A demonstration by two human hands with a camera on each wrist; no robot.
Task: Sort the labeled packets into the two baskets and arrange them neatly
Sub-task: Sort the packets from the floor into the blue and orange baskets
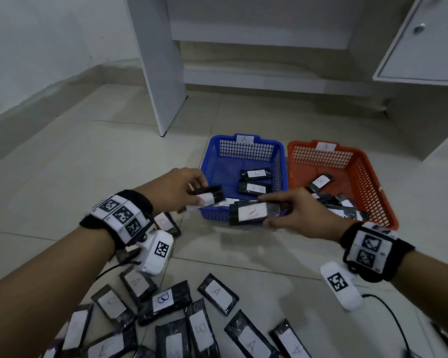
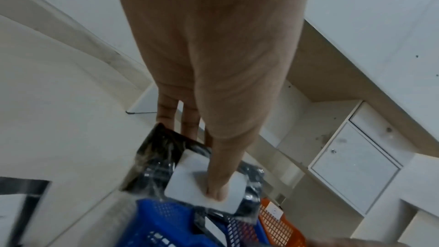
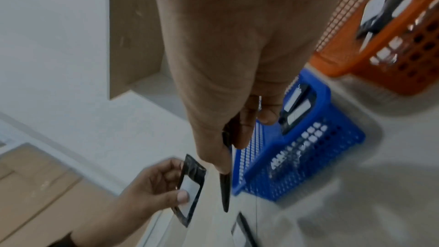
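A: What lies nearest?

B: A heap of black packets [image 1: 166, 321] with white labels on the floor [image 1: 269, 259] at the bottom of the head view. Some read A, some B; others are too blurred to read.

A: And the hands?

B: Both are beyond the heap, each wearing a black wrist band with square markers. The left hand [image 1: 177, 191] pinches a packet, thumb on its white label and fingers behind it. That left packet [image 1: 208, 196] is held at the near left corner of the blue basket [image 1: 282, 161], above the rim. In the left wrist view the thumb [image 2: 221, 181] presses right on the label.

A: The right one?

B: The right hand [image 1: 299, 213] grips a second packet, thumb on the near edge and fingers over the far edge. This right packet [image 1: 254, 213] is held flat, label up, over the blue basket's near wall. Its letter is too smeared to read.

A: What is in the baskets?

B: The blue basket carries an A tag on its far wall and holds a few packets. Just beside it on the right stands the orange basket [image 1: 360, 171], tagged B, with several packets piled at its near side.

A: Beyond that?

B: A white desk [image 1: 161, 73] and a white cabinet [image 1: 424, 47] stand against the wall.
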